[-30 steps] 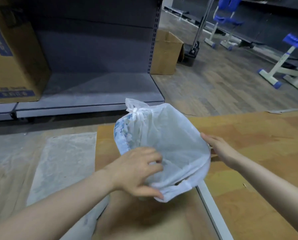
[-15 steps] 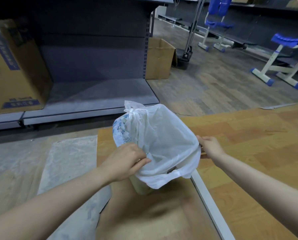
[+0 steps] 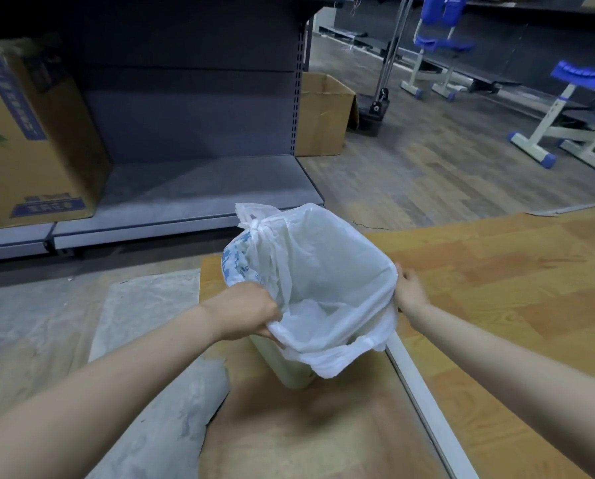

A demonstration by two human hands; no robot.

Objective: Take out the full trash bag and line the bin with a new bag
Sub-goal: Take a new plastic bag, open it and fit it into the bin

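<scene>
A small pale bin [image 3: 282, 361] stands on the wooden floor [image 3: 496, 305], and a white bag [image 3: 323, 288] is spread open over its mouth, with its edge folded down over the near rim. The left hand [image 3: 244, 311] is on the left side of the bin, its fingers [image 3: 272, 314] curled and pinching the bag's edge there. The right hand [image 3: 408, 288] is on the opposite side of the bin, gripping the bag's edge at the right rim; its fingers are curled against the plastic, though how tightly they close is hard to tell. Just behind the bin, touching the open bag, sits a tied bag [image 3: 244, 257] with a knot at its top and blue-printed contents showing through. A white strip [image 3: 427, 402] runs along the floor to the right of the bin. A grey sheet [image 3: 144, 312] lies on the floor to the left of the bin. Behind the bin stands a grey shelf [image 3: 192, 188] carrying a large cardboard box [image 3: 30, 143] at its left; a smaller box [image 3: 323, 115] stands past its right end.
</scene>
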